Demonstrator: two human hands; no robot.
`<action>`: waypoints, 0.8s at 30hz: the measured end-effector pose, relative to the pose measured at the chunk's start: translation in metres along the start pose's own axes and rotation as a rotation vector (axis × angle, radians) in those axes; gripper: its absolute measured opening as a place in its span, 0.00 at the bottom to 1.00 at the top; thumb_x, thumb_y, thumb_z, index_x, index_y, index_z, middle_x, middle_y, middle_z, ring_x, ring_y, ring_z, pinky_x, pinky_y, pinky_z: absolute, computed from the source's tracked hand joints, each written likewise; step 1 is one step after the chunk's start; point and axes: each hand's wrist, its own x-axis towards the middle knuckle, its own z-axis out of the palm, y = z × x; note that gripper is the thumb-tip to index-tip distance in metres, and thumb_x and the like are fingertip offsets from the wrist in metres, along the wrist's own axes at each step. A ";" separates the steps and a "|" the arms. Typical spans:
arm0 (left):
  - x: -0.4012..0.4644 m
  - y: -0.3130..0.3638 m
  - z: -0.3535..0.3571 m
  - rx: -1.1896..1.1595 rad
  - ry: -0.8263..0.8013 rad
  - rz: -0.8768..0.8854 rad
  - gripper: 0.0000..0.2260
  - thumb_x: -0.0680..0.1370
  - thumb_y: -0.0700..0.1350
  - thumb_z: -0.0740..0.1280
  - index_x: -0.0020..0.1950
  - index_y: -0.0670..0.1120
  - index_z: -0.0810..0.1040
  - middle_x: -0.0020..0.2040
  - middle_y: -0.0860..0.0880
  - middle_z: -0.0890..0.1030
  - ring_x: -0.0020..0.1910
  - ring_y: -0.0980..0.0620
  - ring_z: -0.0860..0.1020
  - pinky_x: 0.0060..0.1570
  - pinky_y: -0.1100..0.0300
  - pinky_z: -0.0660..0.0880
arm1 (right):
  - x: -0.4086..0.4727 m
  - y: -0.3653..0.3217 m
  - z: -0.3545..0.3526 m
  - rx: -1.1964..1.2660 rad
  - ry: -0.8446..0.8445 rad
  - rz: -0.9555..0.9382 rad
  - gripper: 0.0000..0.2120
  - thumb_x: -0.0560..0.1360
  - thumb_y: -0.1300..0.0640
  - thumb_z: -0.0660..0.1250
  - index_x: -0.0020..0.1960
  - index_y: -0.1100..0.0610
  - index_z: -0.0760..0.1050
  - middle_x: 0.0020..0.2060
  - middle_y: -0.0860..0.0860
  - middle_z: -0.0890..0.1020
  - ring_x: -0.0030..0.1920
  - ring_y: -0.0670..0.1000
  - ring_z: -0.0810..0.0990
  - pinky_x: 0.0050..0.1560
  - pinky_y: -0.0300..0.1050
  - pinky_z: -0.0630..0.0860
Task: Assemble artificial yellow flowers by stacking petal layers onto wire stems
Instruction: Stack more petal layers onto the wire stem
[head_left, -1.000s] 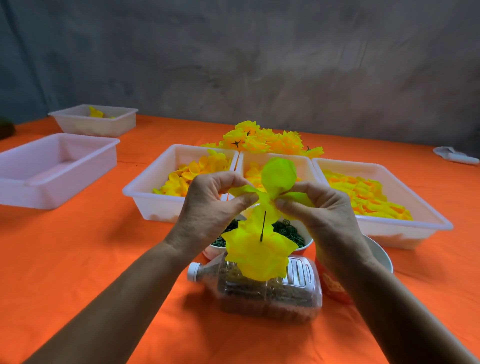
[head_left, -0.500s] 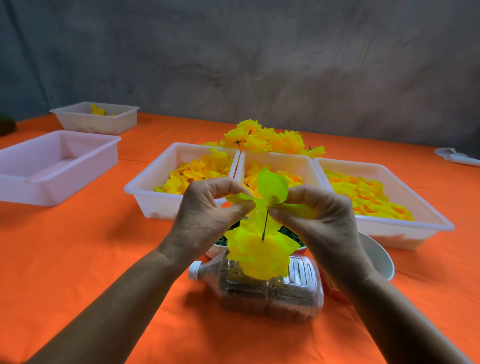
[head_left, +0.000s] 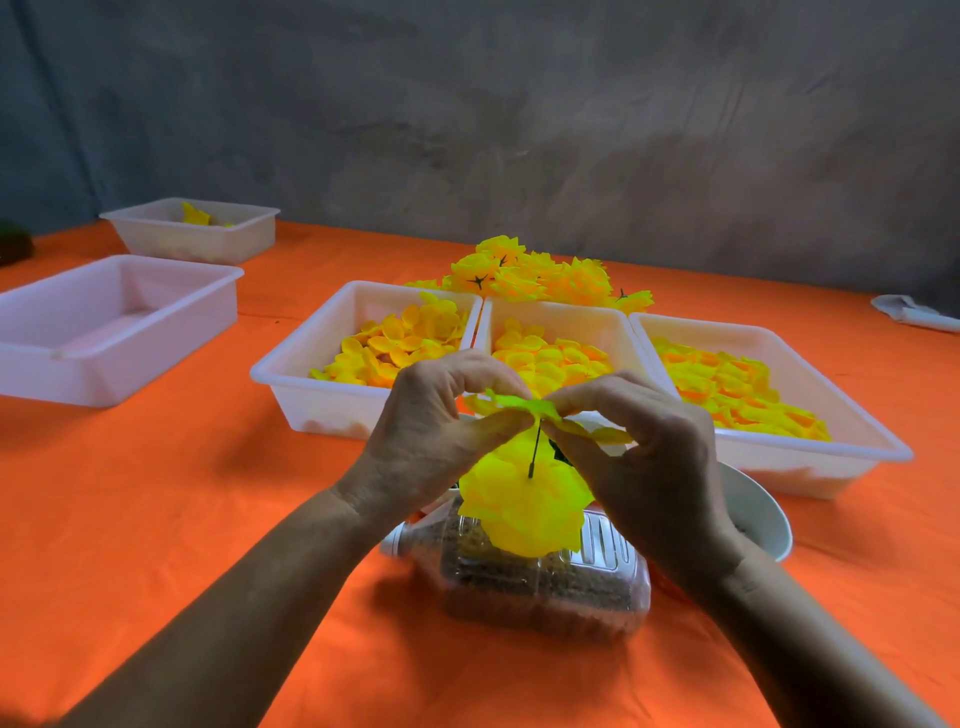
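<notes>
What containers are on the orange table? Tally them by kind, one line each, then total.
White plastic trays holding loose yellow petals: 3
Other white plastic trays, far left: 2
White bowls: 1 clearly seen; a second may be hidden behind the hands
Clear plastic bottle lying on its side: 1
Total: 7

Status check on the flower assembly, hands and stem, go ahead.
Left hand and right hand both pinching flat yellow-green petal layer on thin dark wire stem. Stacked yellow petals sit lower. Nothing blocking.
</notes>
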 end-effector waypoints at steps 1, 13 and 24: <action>-0.001 -0.001 0.000 0.008 0.002 0.024 0.05 0.67 0.43 0.76 0.40 0.46 0.83 0.42 0.46 0.82 0.45 0.49 0.80 0.48 0.47 0.76 | -0.001 0.000 0.000 -0.033 0.008 -0.031 0.05 0.65 0.64 0.74 0.41 0.59 0.83 0.36 0.48 0.83 0.37 0.53 0.81 0.37 0.51 0.78; -0.003 -0.016 0.005 0.535 0.081 0.419 0.05 0.65 0.37 0.77 0.38 0.41 0.84 0.43 0.46 0.83 0.44 0.44 0.79 0.49 0.47 0.72 | -0.014 0.011 0.006 -0.293 0.019 -0.251 0.04 0.69 0.66 0.72 0.43 0.62 0.82 0.36 0.53 0.83 0.38 0.56 0.81 0.38 0.50 0.74; -0.010 -0.013 -0.001 0.478 0.045 0.461 0.09 0.71 0.44 0.71 0.47 0.40 0.83 0.47 0.46 0.83 0.48 0.44 0.80 0.49 0.44 0.74 | -0.021 0.021 0.001 -0.237 0.013 -0.133 0.07 0.68 0.63 0.73 0.45 0.62 0.82 0.41 0.54 0.84 0.42 0.57 0.81 0.40 0.55 0.76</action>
